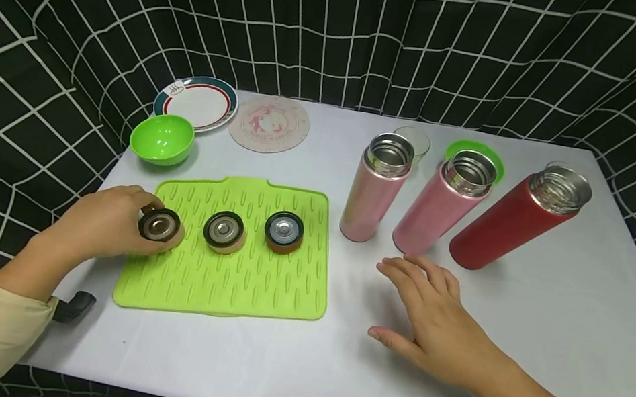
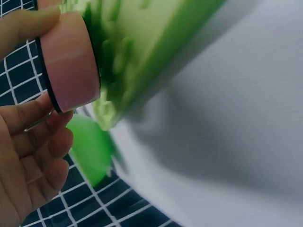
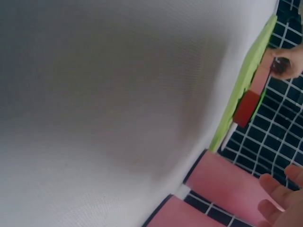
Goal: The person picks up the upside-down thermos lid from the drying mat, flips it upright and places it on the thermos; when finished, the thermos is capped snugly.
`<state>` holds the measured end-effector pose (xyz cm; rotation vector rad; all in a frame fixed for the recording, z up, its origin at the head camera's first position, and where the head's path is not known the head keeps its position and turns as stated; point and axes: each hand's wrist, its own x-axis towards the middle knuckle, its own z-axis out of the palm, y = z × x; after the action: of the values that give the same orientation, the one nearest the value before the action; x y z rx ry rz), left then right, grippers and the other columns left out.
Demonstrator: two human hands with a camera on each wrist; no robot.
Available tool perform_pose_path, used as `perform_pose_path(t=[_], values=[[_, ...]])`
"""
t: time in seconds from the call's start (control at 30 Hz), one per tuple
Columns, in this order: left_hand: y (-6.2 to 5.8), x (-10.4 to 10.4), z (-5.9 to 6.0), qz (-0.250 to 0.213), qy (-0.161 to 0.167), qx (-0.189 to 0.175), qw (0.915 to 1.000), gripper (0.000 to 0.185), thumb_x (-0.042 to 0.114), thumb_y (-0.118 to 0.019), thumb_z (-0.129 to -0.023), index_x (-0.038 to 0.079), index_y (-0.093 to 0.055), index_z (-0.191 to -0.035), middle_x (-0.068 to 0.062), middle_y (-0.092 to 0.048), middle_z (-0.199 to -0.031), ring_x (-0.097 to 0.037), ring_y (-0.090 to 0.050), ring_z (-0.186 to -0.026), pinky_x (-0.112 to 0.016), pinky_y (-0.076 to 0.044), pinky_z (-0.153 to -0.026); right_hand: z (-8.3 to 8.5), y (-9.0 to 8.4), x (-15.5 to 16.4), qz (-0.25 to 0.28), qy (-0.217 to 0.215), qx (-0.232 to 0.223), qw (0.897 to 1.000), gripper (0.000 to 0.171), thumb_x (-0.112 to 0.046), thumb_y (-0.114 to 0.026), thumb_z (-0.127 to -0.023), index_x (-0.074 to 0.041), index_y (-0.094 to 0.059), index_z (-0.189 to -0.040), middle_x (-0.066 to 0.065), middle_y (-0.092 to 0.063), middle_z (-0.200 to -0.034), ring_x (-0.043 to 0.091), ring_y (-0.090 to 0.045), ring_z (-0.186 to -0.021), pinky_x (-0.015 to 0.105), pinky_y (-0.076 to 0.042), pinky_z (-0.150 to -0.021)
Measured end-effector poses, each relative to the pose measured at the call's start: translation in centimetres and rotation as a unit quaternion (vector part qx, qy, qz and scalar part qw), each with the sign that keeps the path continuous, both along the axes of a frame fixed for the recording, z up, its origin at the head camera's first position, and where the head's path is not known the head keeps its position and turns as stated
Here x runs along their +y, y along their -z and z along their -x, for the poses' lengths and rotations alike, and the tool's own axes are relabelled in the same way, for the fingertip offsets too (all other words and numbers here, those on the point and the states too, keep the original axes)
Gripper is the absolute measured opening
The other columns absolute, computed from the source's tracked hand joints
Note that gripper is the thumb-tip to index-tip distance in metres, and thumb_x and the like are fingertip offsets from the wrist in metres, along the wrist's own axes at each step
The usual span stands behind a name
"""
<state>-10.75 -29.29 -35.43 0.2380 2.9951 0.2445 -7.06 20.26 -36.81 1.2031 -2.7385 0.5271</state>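
pink lid [image 1: 160, 225] sits tilted at the left edge of the green mat [image 1: 257, 285], pinched by the curled fingers of the left hand [image 1: 101, 222]; it could slip off the mat if the pinch loosens. right of the mat, the right hand [image 1: 438, 320] hovers flat, fingers spread, holding nothing, near the pink flask [image 1: 372, 189].

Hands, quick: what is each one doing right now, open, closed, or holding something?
Left hand: fingers grip the round pink bottle lid with black rim.
Right hand: open, fingers spread above the white table, holding nothing.
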Motion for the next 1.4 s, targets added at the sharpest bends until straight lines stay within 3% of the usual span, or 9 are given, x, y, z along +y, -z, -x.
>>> perform_pose_path(t=[0.13, 0.3, 0.6, 0.83, 0.9, 0.97, 1.1, 1.23, 1.4], values=[[-1.8, 2.3, -0.3, -0.022, 0.033, 0.027, 0.9988, 0.069, 0.06, -0.082, -0.065, 0.007, -0.068, -0.108, -0.005, -0.062, -0.1, -0.024, -0.059, -0.086, -0.046, -0.05, -0.071, 0.2, -0.6, -0.6, 0.036, -0.005, -0.046, 0.998, 0.071, -0.05, -0.067, -0.088, -0.018, -0.039, -0.144, -0.005, -0.041, -0.143, 0.023, -0.027, -0.136, 0.05, -0.022, -0.107], [-5.5, 8.9, -1.3, -0.037, 0.183, 0.115, 0.9757, 0.064, 0.043, -0.088, -0.06, 0.007, -0.067, -0.108, -0.002, -0.059, -0.1, -0.02, -0.059, -0.089, -0.041, -0.052, -0.077, 0.5, -1.8, -3.2, 0.129, 0.03, -0.197, 0.972, 0.054, -0.041, -0.071, -0.089, -0.025, -0.049, -0.135, -0.014, -0.053, -0.128, 0.011, -0.043, -0.121, 0.043, -0.04, -0.098], [-8.1, 18.5, -2.1, -0.029, 0.385, 0.153, 0.9097, 0.059, 0.039, -0.085, -0.064, 0.008, -0.063, -0.11, 0.001, -0.053, -0.096, -0.016, -0.052, -0.087, -0.032, -0.049, -0.074, 1.4, -3.6, -8.1, 0.279, 0.049, -0.502, 0.817, 0.037, -0.031, -0.065, -0.094, -0.004, -0.06, -0.119, 0.01, -0.067, -0.101, 0.029, -0.061, -0.092, 0.037, -0.05, -0.083], [-7.9, 20.3, -2.6, -0.045, 0.392, 0.189, 0.899, 0.059, 0.04, -0.084, -0.065, 0.01, -0.062, -0.111, 0.0, -0.052, -0.096, -0.018, -0.052, -0.088, -0.032, -0.047, -0.07, 1.3, -4.0, -7.9, 0.275, 0.097, -0.501, 0.815, 0.033, -0.033, -0.07, -0.09, -0.005, -0.064, -0.106, 0.009, -0.07, -0.088, 0.027, -0.062, -0.079, 0.037, -0.048, -0.078], [-7.7, 20.3, -2.7, -0.064, 0.37, 0.194, 0.9062, 0.069, 0.046, -0.084, -0.065, 0.01, -0.059, -0.118, -0.001, -0.055, -0.105, -0.019, -0.053, -0.096, -0.033, -0.048, -0.076, 1.2, -4.2, -7.6, 0.294, 0.097, -0.475, 0.824, 0.03, -0.031, -0.072, -0.09, -0.007, -0.064, -0.106, 0.008, -0.07, -0.089, 0.026, -0.064, -0.08, 0.037, -0.051, -0.078], [-7.6, 20.1, -2.9, -0.102, 0.329, 0.183, 0.9208, 0.081, 0.056, -0.082, -0.065, 0.01, -0.055, -0.126, -0.001, -0.055, -0.116, -0.018, -0.052, -0.104, -0.033, -0.049, -0.082, 1.1, -4.3, -7.2, 0.318, 0.074, -0.392, 0.86, 0.028, -0.025, -0.076, -0.087, -0.01, -0.065, -0.107, 0.003, -0.07, -0.091, 0.021, -0.065, -0.081, 0.032, -0.053, -0.076], [-7.3, 19.4, -3.2, -0.229, 0.216, 0.11, 0.9428, 0.1, 0.073, -0.079, -0.058, 0.016, -0.05, -0.134, 0.008, -0.052, -0.126, -0.007, -0.049, -0.11, -0.03, -0.048, -0.088, 1.3, -4.6, -6.8, 0.328, -0.052, -0.034, 0.943, 0.022, -0.017, -0.075, -0.085, -0.007, -0.067, -0.102, 0.002, -0.068, -0.095, 0.02, -0.065, -0.084, 0.028, -0.053, -0.077], [-6.5, 19.3, -3.3, -0.349, 0.174, 0.037, 0.9199, 0.085, 0.063, -0.085, -0.059, 0.022, -0.057, -0.128, 0.017, -0.056, -0.116, -0.004, -0.053, -0.1, -0.028, -0.051, -0.083, 1.9, -5.3, -7.3, 0.309, -0.159, 0.266, 0.899, 0.018, -0.016, -0.068, -0.091, 0.002, -0.068, -0.095, 0.013, -0.069, -0.095, 0.03, -0.065, -0.085, 0.035, -0.053, -0.08], [-5.7, 19.4, -2.9, -0.431, 0.199, 0.034, 0.8798, 0.062, 0.041, -0.092, -0.063, 0.021, -0.066, -0.117, 0.016, -0.064, -0.105, -0.009, -0.058, -0.087, -0.032, -0.052, -0.073, 2.0, -5.4, -8.0, 0.319, -0.175, 0.333, 0.87, 0.017, -0.014, -0.068, -0.091, 0.003, -0.067, -0.095, 0.017, -0.068, -0.096, 0.033, -0.064, -0.084, 0.039, -0.053, -0.079]])
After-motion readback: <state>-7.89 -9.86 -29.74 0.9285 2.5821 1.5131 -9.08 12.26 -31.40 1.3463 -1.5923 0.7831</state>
